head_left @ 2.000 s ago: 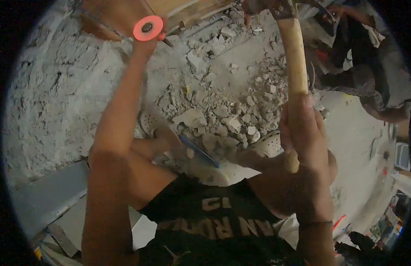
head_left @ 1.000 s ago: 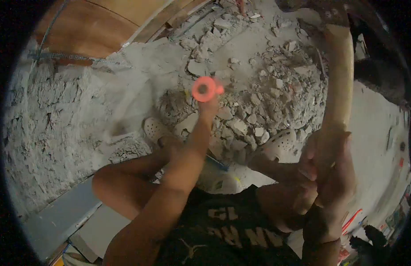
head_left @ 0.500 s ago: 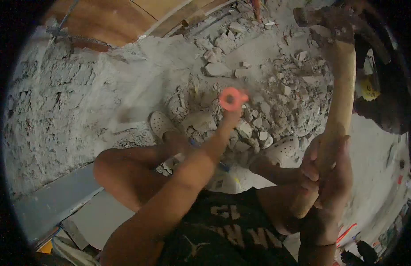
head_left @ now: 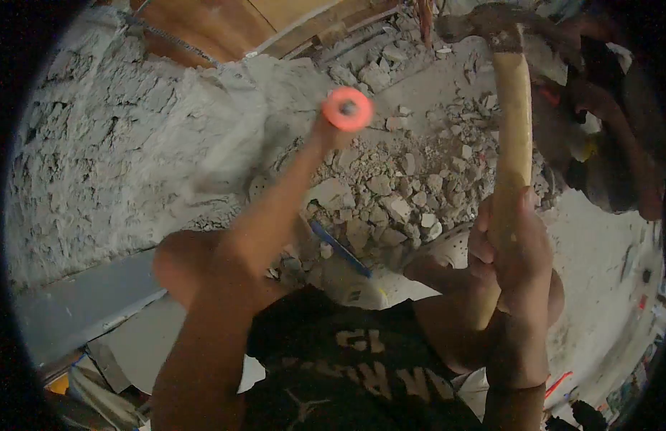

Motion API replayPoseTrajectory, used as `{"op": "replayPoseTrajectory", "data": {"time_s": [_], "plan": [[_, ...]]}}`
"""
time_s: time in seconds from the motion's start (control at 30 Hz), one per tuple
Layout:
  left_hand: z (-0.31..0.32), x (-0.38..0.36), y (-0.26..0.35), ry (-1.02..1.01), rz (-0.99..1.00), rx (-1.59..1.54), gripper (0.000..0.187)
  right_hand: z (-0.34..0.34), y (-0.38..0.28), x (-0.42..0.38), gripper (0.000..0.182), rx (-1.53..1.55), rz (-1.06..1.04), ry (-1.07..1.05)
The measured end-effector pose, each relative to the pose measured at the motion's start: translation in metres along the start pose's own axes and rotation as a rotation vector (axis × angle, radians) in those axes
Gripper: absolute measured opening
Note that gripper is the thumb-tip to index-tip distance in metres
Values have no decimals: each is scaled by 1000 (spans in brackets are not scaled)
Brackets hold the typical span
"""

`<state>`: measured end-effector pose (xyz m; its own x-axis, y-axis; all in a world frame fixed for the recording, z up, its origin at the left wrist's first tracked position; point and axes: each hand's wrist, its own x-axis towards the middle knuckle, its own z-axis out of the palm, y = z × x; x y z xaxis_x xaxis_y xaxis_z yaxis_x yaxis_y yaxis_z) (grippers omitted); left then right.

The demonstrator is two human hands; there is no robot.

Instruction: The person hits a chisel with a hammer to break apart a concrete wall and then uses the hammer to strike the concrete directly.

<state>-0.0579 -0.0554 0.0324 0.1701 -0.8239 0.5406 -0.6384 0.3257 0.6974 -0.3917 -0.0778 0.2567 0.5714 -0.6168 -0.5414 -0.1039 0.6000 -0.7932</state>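
Pink disc [head_left: 360, 112] shifted forward; left fingers' grip hidden; right fingers [head_left: 482, 248] clasp hammer handle [head_left: 513, 118].

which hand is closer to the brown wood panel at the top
Left. The left hand, gripping the pink-disc tool, is below and right of the wood panel in the picture; the right hand, around the hammer handle, is farther right and lower.
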Motion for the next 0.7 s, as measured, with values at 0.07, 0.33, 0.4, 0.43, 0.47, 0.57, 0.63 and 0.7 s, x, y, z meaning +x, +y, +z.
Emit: {"op": "replayPoseTrajectory", "data": {"time_s": [0.07,0.33,0.4,0.43,0.47,0.57,0.63,0.7], "plan": [[-58,19,-30,-6,-292,-79,12,6,2,-1,56,-13,15,14],[-155,46,-61,234,-622,210,20,30,14,22,58,-174,58,44],[-151,41,-70,256,-528,246,18,36,22,32,59,-253,-4,-18],[-151,37,-71,280,-438,284,17,41,26,35,59,-260,-5,-15],[-153,36,-72,287,-439,279,17,48,29,38,56,-293,-38,6],[-162,47,-81,250,-609,209,23,63,38,40,53,-356,-111,14],[-162,41,-89,254,-557,293,20,70,49,48,51,-333,-205,-86],[-159,35,-88,212,-404,391,22,77,51,51,51,-355,-275,-117]]}}
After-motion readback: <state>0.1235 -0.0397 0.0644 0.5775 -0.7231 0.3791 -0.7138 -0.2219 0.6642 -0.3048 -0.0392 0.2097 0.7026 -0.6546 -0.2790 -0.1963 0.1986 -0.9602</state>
